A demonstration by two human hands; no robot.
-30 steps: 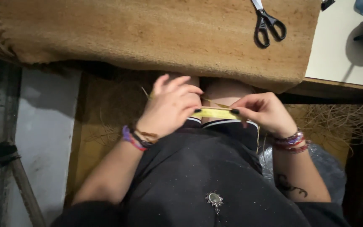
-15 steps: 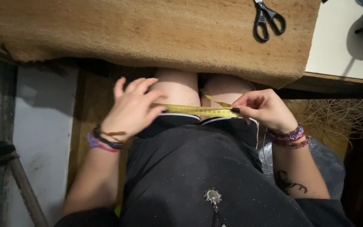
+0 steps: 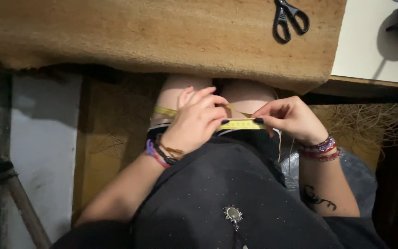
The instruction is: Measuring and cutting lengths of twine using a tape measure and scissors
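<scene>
Yellow flexible measuring tape (image 3: 241, 124) lies stretched across my lap, just below the coarse tan woven mat's (image 3: 162, 37) front edge. I see my left hand (image 3: 196, 121) pinching the tape with curled fingers, and my right hand (image 3: 290, 119) pinching its other end. Black-handled scissors (image 3: 287, 19) rest on the mat's far right.

Flat yellow measuring tape (image 3: 240, 124) with dark markings; coarse tan-brown woven fibre mat (image 3: 162, 37); black-handled steel scissors (image 3: 289, 19); black speckled fabric garment (image 3: 226, 184); purple, red and black beaded wrist bracelets (image 3: 321, 150); pale cream tabletop (image 3: 374, 50).
</scene>
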